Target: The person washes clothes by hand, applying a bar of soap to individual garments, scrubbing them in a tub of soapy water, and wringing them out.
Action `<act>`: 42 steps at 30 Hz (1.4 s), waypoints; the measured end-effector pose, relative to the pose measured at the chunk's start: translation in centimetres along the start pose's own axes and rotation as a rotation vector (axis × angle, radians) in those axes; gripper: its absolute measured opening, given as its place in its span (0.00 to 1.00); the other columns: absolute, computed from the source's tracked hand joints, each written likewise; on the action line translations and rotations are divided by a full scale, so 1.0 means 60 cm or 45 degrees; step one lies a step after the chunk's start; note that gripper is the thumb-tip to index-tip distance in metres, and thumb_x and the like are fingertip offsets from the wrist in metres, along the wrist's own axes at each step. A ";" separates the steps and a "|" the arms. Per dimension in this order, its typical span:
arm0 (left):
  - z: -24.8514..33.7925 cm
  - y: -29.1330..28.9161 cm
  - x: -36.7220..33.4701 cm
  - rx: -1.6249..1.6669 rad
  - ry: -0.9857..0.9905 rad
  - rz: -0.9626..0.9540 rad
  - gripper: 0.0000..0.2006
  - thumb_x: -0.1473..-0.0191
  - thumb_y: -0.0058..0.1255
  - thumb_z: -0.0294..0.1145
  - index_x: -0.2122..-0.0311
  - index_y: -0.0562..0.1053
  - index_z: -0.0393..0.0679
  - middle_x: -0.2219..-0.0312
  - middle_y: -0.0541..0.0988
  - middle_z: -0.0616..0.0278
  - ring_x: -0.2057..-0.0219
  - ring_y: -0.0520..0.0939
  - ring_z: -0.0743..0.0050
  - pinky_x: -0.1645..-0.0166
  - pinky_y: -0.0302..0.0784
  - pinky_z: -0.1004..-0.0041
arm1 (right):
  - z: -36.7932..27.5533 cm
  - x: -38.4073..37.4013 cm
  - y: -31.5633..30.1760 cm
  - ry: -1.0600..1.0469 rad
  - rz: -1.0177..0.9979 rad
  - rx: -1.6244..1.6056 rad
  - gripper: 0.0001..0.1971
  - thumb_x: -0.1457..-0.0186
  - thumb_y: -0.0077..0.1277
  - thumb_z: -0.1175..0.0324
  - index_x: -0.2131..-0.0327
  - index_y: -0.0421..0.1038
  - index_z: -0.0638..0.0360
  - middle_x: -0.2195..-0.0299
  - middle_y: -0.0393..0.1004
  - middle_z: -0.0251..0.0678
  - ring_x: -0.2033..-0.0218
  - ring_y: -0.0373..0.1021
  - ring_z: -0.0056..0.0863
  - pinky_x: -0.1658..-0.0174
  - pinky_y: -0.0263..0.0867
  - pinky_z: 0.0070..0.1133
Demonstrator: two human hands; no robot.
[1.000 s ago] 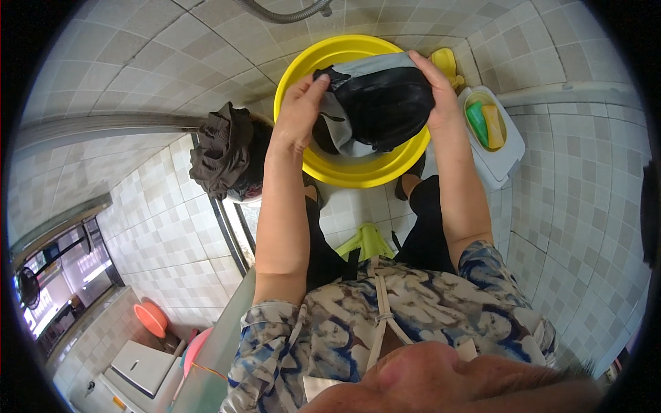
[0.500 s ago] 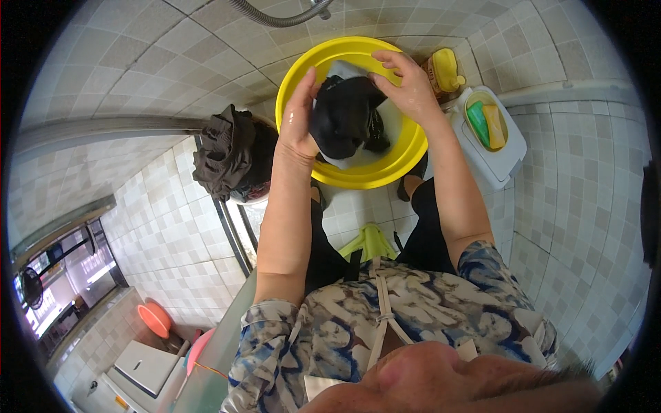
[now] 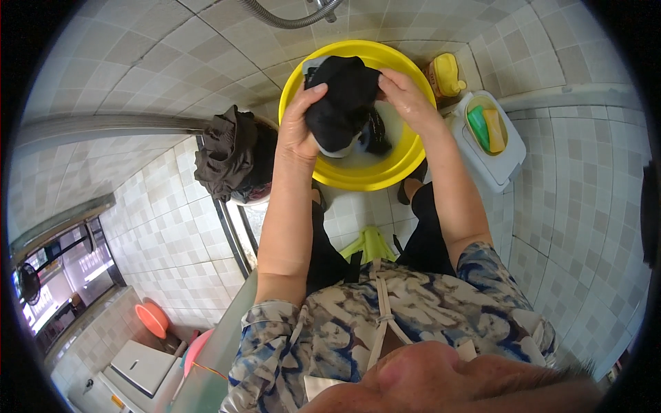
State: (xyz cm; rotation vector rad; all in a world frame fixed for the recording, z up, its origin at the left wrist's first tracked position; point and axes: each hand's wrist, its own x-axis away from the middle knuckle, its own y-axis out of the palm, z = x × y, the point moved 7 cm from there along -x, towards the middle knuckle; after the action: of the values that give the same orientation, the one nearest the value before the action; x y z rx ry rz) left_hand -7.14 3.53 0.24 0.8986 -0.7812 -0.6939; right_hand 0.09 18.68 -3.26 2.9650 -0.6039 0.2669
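Observation:
A wet black garment (image 3: 340,96) is held up over the yellow basin (image 3: 375,179); its exact kind does not show. My left hand (image 3: 300,122) grips its left side, thumb on top and fingers hidden beneath. With thumb and fingertips my right hand (image 3: 407,100) pinches its upper right edge. Grey cloth shows behind the black at the upper left and along its lower edge. Another dark piece with pale marks (image 3: 376,134) lies below it in cloudy water.
Dark clothes (image 3: 231,155) are heaped over a container left of the basin. To its right stand a yellow-capped container (image 3: 447,76) and a white bin (image 3: 499,162) with green and yellow items on top. A metal shower hose (image 3: 286,22) hangs at the wall. Light green plastic (image 3: 365,242) shows between my legs.
Both hands have closed on the black garment, and it is lifted and spread higher toward the basin's far rim. My right hand came down to its edge from above.

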 end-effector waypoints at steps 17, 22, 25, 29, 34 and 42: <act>0.043 -0.039 -0.023 -1.852 0.671 0.281 0.18 0.52 0.48 0.21 0.53 0.69 0.36 0.66 0.77 0.54 0.65 0.78 0.70 0.57 0.72 0.73 | -0.058 0.029 -0.009 -0.054 0.093 -0.701 0.16 0.42 0.42 0.68 0.53 0.67 0.65 0.59 0.73 0.34 0.59 0.69 0.21 0.54 0.65 0.18; 0.011 -0.044 -0.034 -1.310 0.575 0.333 0.16 0.41 0.44 0.31 0.50 0.66 0.36 0.62 0.75 0.58 0.61 0.76 0.72 0.55 0.71 0.73 | -0.066 0.034 0.003 -0.056 -0.030 -0.904 0.16 0.43 0.44 0.67 0.53 0.68 0.64 0.59 0.73 0.33 0.59 0.70 0.22 0.56 0.66 0.18; -0.047 -0.048 -0.034 -0.600 0.011 0.433 0.20 0.37 0.34 0.42 0.47 0.66 0.40 0.53 0.73 0.54 0.52 0.74 0.63 0.46 0.68 0.65 | -0.059 0.027 0.007 -0.045 0.080 -0.566 0.15 0.44 0.45 0.66 0.56 0.70 0.65 0.62 0.75 0.38 0.62 0.72 0.25 0.59 0.67 0.22; -0.049 -0.060 -0.026 -0.363 -0.207 0.620 0.21 0.38 0.35 0.42 0.49 0.66 0.34 0.55 0.74 0.53 0.55 0.77 0.63 0.49 0.72 0.66 | -0.100 0.025 -0.055 -0.434 0.648 0.950 0.12 0.47 0.47 0.67 0.65 0.73 0.67 0.77 0.74 0.43 0.74 0.72 0.24 0.66 0.68 0.23; -0.047 -0.050 -0.026 -0.416 -0.312 0.550 0.28 0.40 0.37 0.52 0.46 0.64 0.35 0.53 0.73 0.53 0.53 0.76 0.62 0.49 0.72 0.67 | -0.085 0.023 -0.014 -0.288 0.322 0.003 0.12 0.45 0.45 0.69 0.61 0.72 0.68 0.70 0.75 0.36 0.69 0.70 0.20 0.62 0.66 0.20; -0.086 0.004 -0.015 -0.981 -0.460 0.019 0.28 0.45 0.50 0.50 0.50 0.68 0.33 0.59 0.77 0.58 0.59 0.78 0.71 0.53 0.72 0.73 | -0.069 0.019 -0.030 -0.224 0.243 -0.141 0.13 0.43 0.46 0.67 0.59 0.70 0.68 0.64 0.75 0.33 0.65 0.70 0.21 0.59 0.64 0.18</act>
State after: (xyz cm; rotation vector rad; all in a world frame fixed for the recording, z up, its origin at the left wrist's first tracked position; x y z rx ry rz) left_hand -3.33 6.44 -1.86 0.0652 -0.7445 -1.0595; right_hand 1.20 20.44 0.91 2.8452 -0.8941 -0.0140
